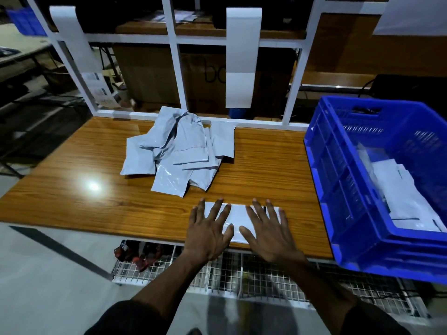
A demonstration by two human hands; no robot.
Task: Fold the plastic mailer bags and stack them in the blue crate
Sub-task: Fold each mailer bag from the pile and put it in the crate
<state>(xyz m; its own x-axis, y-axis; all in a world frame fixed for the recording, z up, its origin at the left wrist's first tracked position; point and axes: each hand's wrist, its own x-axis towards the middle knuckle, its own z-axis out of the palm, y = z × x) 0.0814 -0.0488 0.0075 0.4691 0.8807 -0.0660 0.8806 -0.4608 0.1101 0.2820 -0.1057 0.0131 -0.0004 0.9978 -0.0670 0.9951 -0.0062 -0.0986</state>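
Observation:
A folded grey-white mailer bag lies flat at the front edge of the wooden table. My left hand presses on its left part with fingers spread and straight. My right hand presses its right part the same way. A loose pile of unfolded grey mailer bags sits at the back middle of the table. The blue crate stands at the table's right end, and folded bags lie stacked inside it.
A white metal frame rises along the table's back edge, with two mailer bags draped over its bars. Cardboard boxes stand behind it. A wire mesh shelf runs below the table front.

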